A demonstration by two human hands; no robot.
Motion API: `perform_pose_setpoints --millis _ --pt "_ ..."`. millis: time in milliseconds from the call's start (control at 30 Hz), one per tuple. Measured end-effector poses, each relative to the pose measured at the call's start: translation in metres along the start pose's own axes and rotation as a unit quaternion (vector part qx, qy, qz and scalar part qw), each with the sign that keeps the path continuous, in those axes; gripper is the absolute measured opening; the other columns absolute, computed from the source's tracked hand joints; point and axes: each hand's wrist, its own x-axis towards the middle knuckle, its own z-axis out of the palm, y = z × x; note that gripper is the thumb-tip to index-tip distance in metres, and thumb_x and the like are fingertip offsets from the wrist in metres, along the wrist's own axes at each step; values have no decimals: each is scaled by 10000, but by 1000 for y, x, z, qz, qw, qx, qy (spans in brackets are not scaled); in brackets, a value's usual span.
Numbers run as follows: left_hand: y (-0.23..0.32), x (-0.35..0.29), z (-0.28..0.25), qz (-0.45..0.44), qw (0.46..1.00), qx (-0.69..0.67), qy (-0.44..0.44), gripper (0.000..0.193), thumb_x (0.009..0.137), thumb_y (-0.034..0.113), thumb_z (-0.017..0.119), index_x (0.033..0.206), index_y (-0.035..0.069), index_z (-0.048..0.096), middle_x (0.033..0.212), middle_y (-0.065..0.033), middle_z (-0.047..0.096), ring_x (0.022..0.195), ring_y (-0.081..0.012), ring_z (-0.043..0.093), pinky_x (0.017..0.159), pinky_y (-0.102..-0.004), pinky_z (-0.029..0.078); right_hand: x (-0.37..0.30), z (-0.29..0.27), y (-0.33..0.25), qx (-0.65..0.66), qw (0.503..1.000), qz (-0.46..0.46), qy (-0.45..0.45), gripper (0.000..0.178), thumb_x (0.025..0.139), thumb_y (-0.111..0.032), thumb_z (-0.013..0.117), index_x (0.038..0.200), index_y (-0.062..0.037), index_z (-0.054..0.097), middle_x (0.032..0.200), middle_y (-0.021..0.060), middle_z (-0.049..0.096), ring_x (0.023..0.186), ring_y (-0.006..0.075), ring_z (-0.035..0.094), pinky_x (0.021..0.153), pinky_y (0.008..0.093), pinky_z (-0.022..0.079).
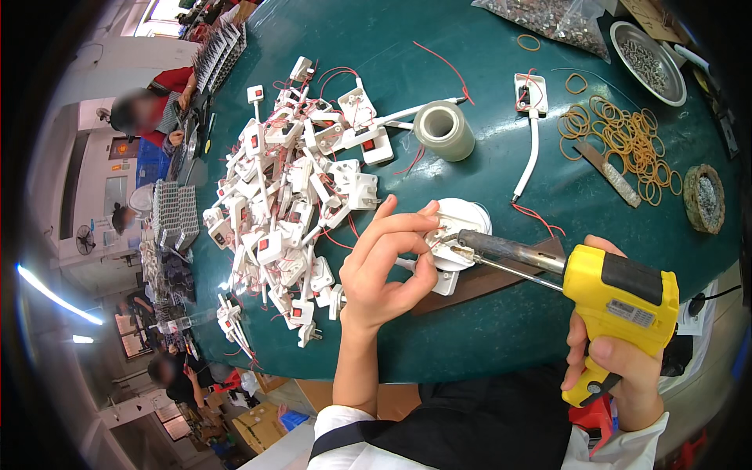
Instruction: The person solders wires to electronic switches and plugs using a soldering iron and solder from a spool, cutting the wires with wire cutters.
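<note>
Right hand (629,366): clasped around the yellow soldering gun (619,294), near right. Left hand (385,270): at the white disc (471,217); grip indiscernible.

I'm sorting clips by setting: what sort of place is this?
Probably an electrical assembly workshop: there's a yellow soldering gun, a heap of white wired switch units on the green table, and a co-worker in red beyond it.
</note>
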Motion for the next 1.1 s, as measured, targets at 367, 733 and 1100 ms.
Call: perform_pose_setpoints --millis 367,733,1100 --pt "0 1 0 0 1000 -2 2 147 670 -68 617 758 39 569 953 -86 685 996 -277 682 1014 -473 409 2 4 -1 -18 1000 -3 7 841 652 -104 667 1413 6 326 751 124 609 529 158 612 435 274 547" --pt "0 1 0 3 1000 2 4 158 668 -67 615 766 44 563 945 -76 684 994 -268 682 1011 -473 416 -2 4 -2 -49 999 -3 -14 845 648 -116 690 1407 6 340 743 133 611 461 155 588 433 247 527" --pt "1 1 0 4 1000 5 6 147 679 -60 621 762 45 562 949 -79 688 986 -261 685 996 -469 434 -4 2 0 -50 998 -17 -22 849 645 -90 686 1409 26 332 897 140 621 646 168 640 474 276 572"
